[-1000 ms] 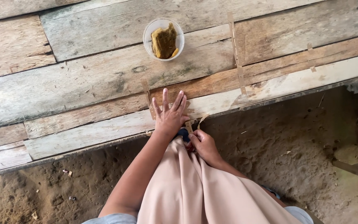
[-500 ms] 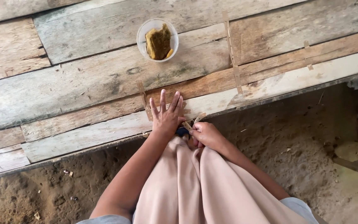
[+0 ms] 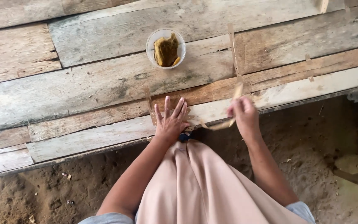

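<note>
Head view looks down on a weathered plank bench point(image 3: 83, 87) with sandy ground point(image 3: 42, 191) below its near edge. Left hand point(image 3: 171, 122) lies flat on the front plank, palm down, fingers point(image 3: 166, 108) spread wide and straight, gripping nothing; a thin pale strip point(image 3: 149, 103) runs across the boards just to the left of those fingers. Beyond the fingertips, well apart from them, stands a clear plastic cup point(image 3: 165, 47) with a brownish-yellow lump inside. To the right, the right hand point(image 3: 243, 116) is raised a little over the bench edge, blurred, its fingers curled closed around a narrow tan strip point(image 3: 222, 125) that trails down and leftward from the fist toward the left hand. Another thin strip point(image 3: 233, 54) lies upright across the planks beyond the right hand. Beige cloth point(image 3: 195, 186) covers the lap between both forearms.
</note>
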